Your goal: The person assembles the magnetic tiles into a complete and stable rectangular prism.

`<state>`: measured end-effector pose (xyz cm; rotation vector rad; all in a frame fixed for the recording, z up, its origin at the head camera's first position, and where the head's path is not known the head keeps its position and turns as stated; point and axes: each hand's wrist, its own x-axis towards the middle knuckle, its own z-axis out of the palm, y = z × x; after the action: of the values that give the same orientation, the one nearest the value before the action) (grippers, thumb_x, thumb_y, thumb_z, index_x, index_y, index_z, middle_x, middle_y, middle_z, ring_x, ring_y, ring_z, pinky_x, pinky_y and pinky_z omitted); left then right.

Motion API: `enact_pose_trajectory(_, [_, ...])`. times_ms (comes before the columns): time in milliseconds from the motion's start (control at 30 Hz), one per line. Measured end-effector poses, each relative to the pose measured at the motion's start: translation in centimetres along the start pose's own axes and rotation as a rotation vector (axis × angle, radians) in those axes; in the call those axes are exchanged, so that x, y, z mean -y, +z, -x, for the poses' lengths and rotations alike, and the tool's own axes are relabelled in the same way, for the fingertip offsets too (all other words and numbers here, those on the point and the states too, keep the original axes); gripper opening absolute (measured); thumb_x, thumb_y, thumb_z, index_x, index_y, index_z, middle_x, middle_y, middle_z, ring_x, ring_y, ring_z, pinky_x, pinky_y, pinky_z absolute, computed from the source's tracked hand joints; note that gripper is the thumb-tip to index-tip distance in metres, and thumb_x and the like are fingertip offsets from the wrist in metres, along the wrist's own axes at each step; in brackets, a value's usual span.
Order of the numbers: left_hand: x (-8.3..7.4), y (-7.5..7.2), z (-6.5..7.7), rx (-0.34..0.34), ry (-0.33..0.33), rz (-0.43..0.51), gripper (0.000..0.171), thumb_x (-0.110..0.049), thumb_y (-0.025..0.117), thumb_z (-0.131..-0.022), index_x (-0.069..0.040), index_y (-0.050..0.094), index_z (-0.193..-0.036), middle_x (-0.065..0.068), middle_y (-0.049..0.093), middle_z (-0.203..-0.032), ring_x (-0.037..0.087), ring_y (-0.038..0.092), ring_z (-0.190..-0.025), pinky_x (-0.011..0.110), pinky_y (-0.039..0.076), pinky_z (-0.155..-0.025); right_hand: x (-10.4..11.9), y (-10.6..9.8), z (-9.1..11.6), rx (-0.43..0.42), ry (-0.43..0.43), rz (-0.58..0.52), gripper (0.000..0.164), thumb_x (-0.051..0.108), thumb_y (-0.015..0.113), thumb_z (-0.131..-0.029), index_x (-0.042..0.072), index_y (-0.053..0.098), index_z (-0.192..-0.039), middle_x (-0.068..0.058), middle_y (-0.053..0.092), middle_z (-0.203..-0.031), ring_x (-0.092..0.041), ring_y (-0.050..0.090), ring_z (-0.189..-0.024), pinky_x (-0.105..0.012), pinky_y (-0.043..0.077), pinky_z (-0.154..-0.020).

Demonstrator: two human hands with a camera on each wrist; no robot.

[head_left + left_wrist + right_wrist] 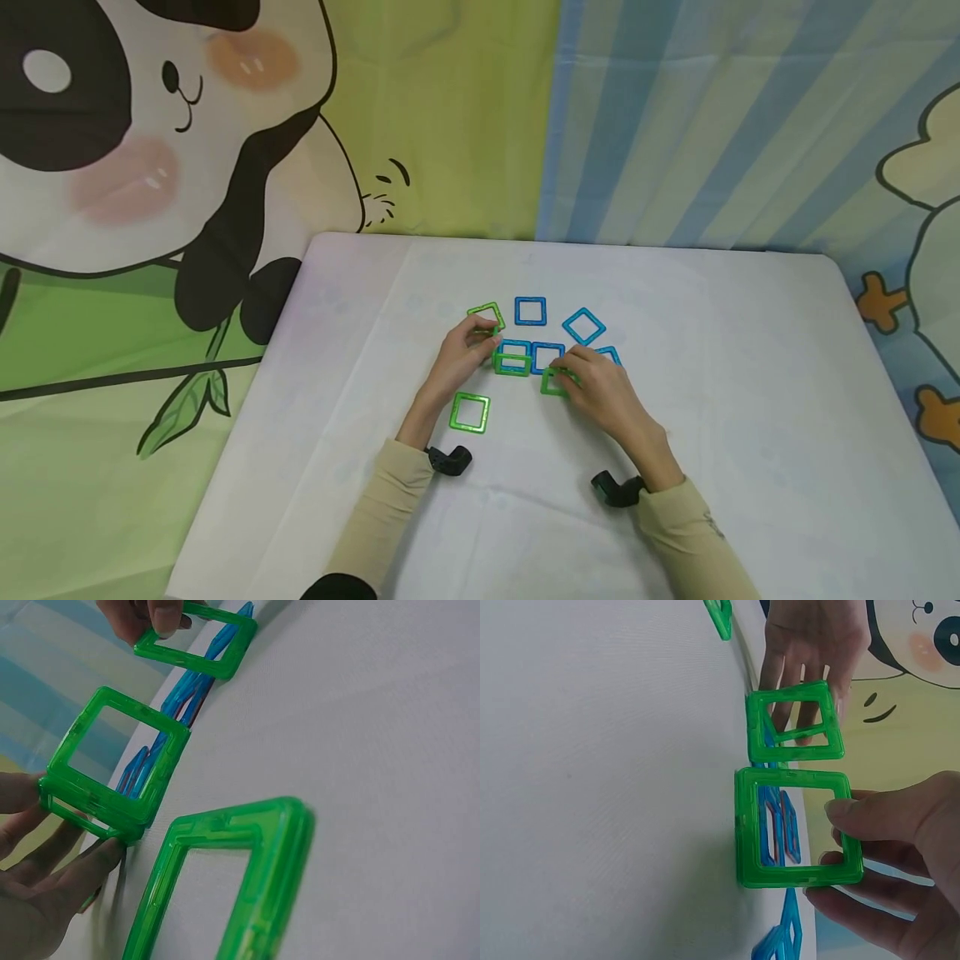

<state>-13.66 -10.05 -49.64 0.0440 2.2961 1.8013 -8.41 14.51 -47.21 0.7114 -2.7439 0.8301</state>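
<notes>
Between left thumb and fingers, my left hand [467,354] holds a green square magnetic tile [73,816] edge-on. It meets the left side of a second green tile [512,372], which stands upright at the front of a blue tile [515,342]. Another blue tile [538,358] lies right beside that one. To the right, my right hand [600,390] pinches a green square tile [747,832] by its edge, thumb on the near face and fingers behind. This tile is upright in front of the right-hand blue tile.
A loose green tile [469,430] lies nearer me, below the left hand. Another green tile [483,307] is just beyond that hand. Blue tiles [530,323] lie behind the pair, one turned cornerwise [595,337], one partly hidden [615,354] by the right hand.
</notes>
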Motion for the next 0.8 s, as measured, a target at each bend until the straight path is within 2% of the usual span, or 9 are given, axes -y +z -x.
enact_pose_trajectory(200, [0.0,0.0,0.0,0.002,0.0,-0.002,0.037,-0.023,0.068,-0.1,-0.006,0.062,-0.132,0.008,0.063,-0.138,0.025,0.061,-0.13,0.045,0.054,-0.101,0.0,0.1,-0.7,-0.034,-0.011,0.011,0.015,0.002,0.083,-0.084,0.005,0.078,-0.098,-0.006,0.071,-0.091,-0.017,0.065,-0.074,-0.032,0.054,-0.06])
enact_pose_trajectory(800, [0.0,0.1,-0.1,-0.009,-0.001,-0.004,0.033,-0.02,0.068,-0.1,-0.006,0.063,-0.13,0.006,0.065,-0.135,0.025,0.062,-0.128,0.042,0.055,-0.1,0.2,0.9,-1.6,-0.062,-0.048,0.012,0.018,0.002,0.085,-0.081,0.005,0.077,-0.097,-0.006,0.071,-0.092,-0.019,0.067,-0.075,-0.033,0.056,-0.06])
